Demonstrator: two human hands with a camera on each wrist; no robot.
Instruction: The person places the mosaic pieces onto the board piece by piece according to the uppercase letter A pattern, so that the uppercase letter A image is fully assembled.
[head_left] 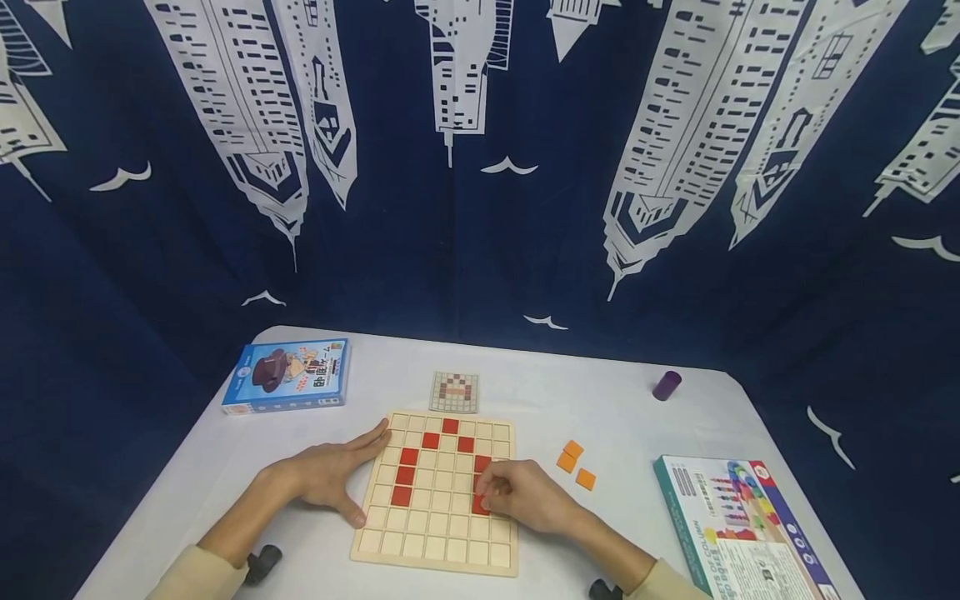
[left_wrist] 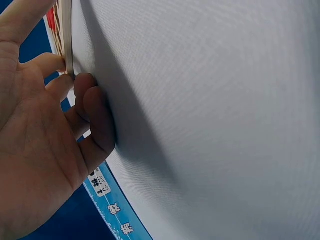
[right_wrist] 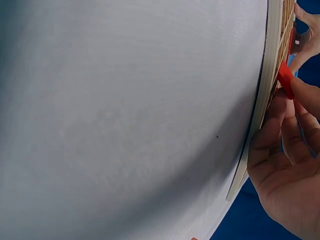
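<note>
A wooden grid board [head_left: 424, 547] lies on the white table, with several red square tiles [head_left: 405, 475] set in its cells in an arch-like pattern. Along the board's left edge rests my left hand [head_left: 322, 475], thumb and fingers spread, touching the frame and holding nothing. My right hand [head_left: 531, 496] is over the board's right side. Between its thumb and fingertips it pinches a red tile [right_wrist: 285, 80], tilted at the grid in the right wrist view. My fingers partly cover the right column of red tiles. Behind the board lies a small pattern card [head_left: 454, 392].
Three orange tiles [head_left: 576, 465] lie right of the board. A blue game box [head_left: 288, 375] is at the back left, another box [head_left: 746, 525] at the front right. A purple cylinder [head_left: 667, 385] sits at the back right. A dark patterned curtain [head_left: 465, 250] hangs behind.
</note>
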